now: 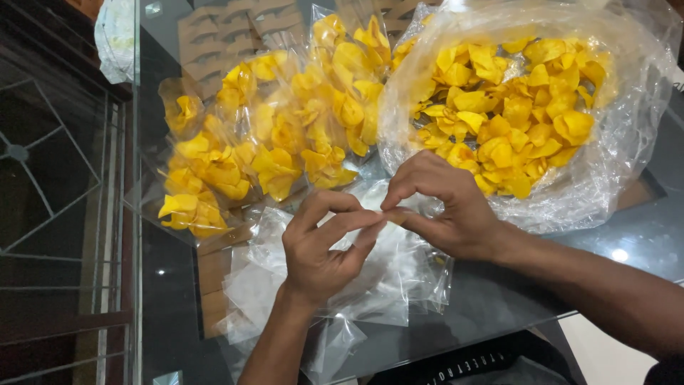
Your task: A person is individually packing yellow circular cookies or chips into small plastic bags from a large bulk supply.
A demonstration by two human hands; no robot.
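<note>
**Both hands pinch one clear pouch**

Left hand [317,246] and right hand [442,207] meet fingertip to fingertip, pinching a small clear pouch [374,207]; its long axis cannot be told. Empty pouches [399,278] lie beneath, near the glass table's [627,235] front edge. Beyond: filled packets [271,135] and a large open bag of yellow chips [520,107].

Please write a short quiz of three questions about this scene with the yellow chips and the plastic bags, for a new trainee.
1. True or false: the big open plastic bag holding loose yellow chips lies on the person's left side.
2. What do the left hand and the right hand pinch between their fingertips?
A. a small clear empty bag
B. a yellow chip
C. a piece of cardboard
3. Fill in: the small filled packets lie on a ____ table.

Key
1. False: it lies on the right side.
2. A.
3. Glass.
</note>
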